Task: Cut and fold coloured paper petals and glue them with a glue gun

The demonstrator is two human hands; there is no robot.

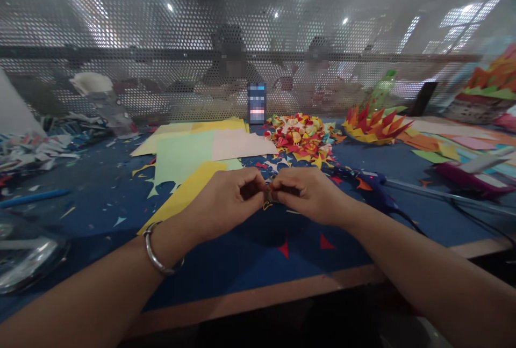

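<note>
My left hand [228, 200], with a silver bangle [158, 254] on its wrist, and my right hand [308, 192] meet over the blue table top [226, 262]. The fingers of both are curled and pinched together round a tiny piece [269, 194] between the fingertips; it is too small and dark to name. Just behind my hands lie yellow, green and pink paper sheets [189, 154]. Beyond them sits a heap of small folded red and yellow paper shapes [301, 136].
A spiky red, orange and yellow paper form [374, 125] stands at the back right, with more coloured sheets [451, 141] past it. Paper scraps [36, 146] pile at the far left. A perforated screen [258, 36] closes the back; people sit behind it. A glue gun [371, 189] lies right of my hands.
</note>
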